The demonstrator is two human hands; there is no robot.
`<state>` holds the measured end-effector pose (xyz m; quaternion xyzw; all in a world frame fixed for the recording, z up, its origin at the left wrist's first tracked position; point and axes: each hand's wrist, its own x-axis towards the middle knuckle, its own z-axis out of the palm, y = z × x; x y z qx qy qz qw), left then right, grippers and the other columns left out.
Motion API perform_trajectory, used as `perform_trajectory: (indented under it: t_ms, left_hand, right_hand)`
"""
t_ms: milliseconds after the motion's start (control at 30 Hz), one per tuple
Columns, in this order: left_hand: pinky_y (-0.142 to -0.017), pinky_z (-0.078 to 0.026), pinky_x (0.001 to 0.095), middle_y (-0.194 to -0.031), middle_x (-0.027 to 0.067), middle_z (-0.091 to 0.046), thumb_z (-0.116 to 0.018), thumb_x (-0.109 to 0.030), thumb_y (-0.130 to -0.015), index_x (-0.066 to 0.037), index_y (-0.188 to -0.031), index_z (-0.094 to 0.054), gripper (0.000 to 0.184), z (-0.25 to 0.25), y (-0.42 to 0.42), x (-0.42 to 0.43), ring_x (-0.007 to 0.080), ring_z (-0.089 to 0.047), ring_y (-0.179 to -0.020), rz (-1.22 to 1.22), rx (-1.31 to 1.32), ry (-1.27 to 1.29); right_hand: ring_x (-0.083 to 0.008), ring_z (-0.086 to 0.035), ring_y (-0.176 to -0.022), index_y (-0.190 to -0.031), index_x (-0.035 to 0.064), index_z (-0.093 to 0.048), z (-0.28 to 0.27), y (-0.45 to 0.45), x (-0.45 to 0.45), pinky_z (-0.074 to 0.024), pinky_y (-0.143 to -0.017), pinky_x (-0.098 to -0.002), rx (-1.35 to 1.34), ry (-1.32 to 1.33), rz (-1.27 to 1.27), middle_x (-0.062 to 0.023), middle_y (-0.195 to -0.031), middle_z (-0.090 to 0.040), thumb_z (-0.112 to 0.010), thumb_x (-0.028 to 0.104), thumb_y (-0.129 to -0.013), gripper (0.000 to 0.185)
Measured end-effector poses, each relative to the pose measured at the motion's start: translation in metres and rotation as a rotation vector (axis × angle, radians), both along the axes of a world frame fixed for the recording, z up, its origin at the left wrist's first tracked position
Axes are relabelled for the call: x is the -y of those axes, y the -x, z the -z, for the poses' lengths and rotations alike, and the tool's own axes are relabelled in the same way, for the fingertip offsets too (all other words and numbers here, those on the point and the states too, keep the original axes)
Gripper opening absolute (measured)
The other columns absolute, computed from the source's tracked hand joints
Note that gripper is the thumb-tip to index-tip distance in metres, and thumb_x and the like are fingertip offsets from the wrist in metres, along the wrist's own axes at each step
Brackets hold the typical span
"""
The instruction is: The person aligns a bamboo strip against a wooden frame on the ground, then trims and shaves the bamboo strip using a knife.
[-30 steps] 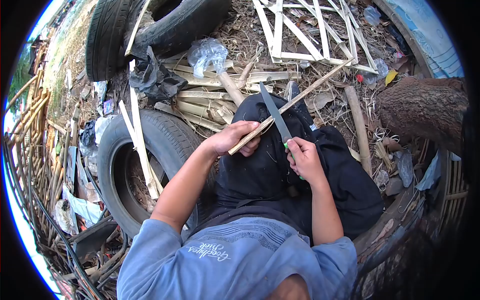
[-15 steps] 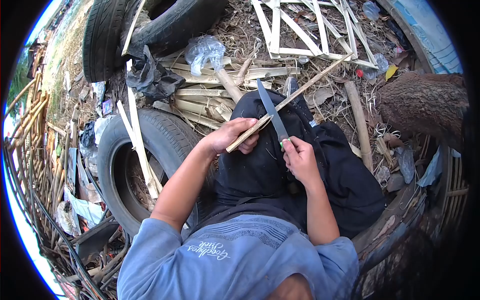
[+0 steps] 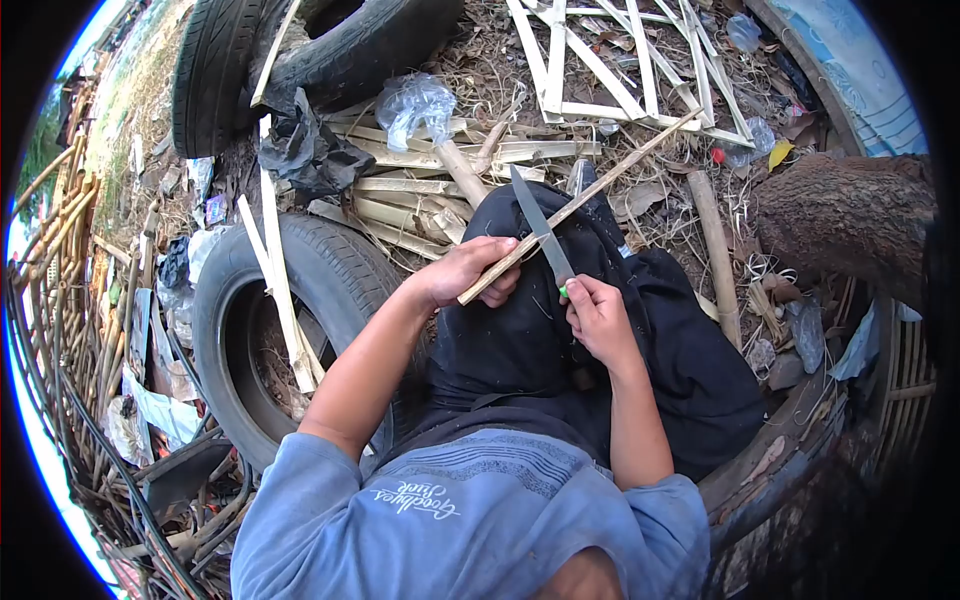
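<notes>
My left hand (image 3: 470, 272) is closed around the near end of a long thin bamboo strip (image 3: 622, 167), which slants up to the right across my dark-trousered knee. In my right hand (image 3: 597, 315) is the green handle of a knife (image 3: 539, 224), most of the handle covered by my fingers. The blade points up and to the left and crosses the strip just beyond my left hand, against it as far as can be seen. Split bamboo pieces (image 3: 400, 187) lie on the ground past my knee.
A tyre (image 3: 222, 340) lies at the left with pale strips across it; more tyres (image 3: 370, 52) are at the top. A bamboo frame (image 3: 600, 70) lies at the upper right, near a thick log (image 3: 845, 215). A round stick (image 3: 714, 258) lies right of my knee.
My right hand and the knife have shifted slightly to the left and up along the strip compared with a second ago. My left hand keeps its hold in nearly the same place.
</notes>
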<state>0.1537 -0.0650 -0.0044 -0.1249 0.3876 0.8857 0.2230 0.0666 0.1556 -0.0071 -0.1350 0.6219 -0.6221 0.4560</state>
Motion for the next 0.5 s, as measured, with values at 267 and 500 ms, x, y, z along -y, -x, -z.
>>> perform_trajectory:
  t_ms: [267, 500]
  left_hand:
    - [-0.047, -0.028, 0.0256, -0.060, -0.0008, -0.035, -0.034, -0.035, -0.103, -0.009, -0.076, -0.041, 0.038, -0.004, 0.003, -0.004, 0.0106, -0.031, -0.051, -0.006, 0.012, 0.031]
    - [-0.047, -0.029, 0.0255, -0.061, -0.0004, -0.036, -0.034, -0.036, -0.103, -0.009, -0.077, -0.041, 0.038, 0.000, 0.003, -0.001, 0.0108, -0.032, -0.051, 0.000, -0.002, -0.004]
  right_hand:
    - [-0.0014, -0.034, -0.043, -0.082, 0.0010, -0.057, -0.012, 0.012, -0.003, -0.0259, -0.038, -0.0191, 0.190, -0.016, -0.064, 0.0043, -0.054, -0.041, -0.050, 0.027, -0.099, 0.032]
    - [-0.0016, -0.036, -0.045, -0.082, 0.0009, -0.058, -0.006, 0.005, -0.005, -0.0273, -0.040, -0.0194, 0.085, 0.038, -0.128, 0.0047, -0.055, -0.040, -0.050, 0.026, -0.099, 0.031]
